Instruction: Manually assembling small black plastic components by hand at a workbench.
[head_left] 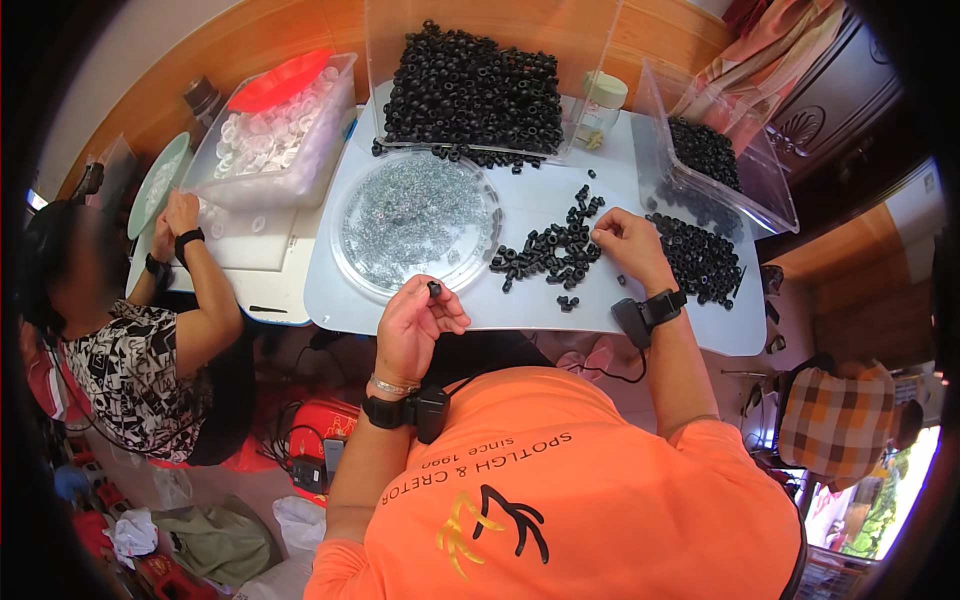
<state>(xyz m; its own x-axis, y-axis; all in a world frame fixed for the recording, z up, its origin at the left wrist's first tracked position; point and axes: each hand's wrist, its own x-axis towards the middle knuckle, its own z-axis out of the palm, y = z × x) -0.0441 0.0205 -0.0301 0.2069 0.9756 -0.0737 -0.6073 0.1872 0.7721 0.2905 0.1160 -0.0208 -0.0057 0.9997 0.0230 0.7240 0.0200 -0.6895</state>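
Note:
My left hand (pixel 418 318) is raised over the near edge of the table, pinching a small black cap-like piece (pixel 434 288) between thumb and fingertip. At the right side of a loose pile of small black hollow pieces (pixel 545 252), my right hand (pixel 630 243) has its fingers drawn together in a pinch. Whatever may be between those fingertips is hidden. Close beyond my left hand lies a round clear tray (pixel 340 255) that holds many tiny clear, glassy-looking parts (pixel 405 215).
A large clear bin (pixel 590 75) of black pieces stands at the back. Right of my right hand are another black pile (pixel 700 265) and a tilted clear bin (pixel 770 195). A green-lidded jar (pixel 602 105) stands behind. At left, another person (pixel 150 340) works beside a tub (pixel 325 140) of whitish discs.

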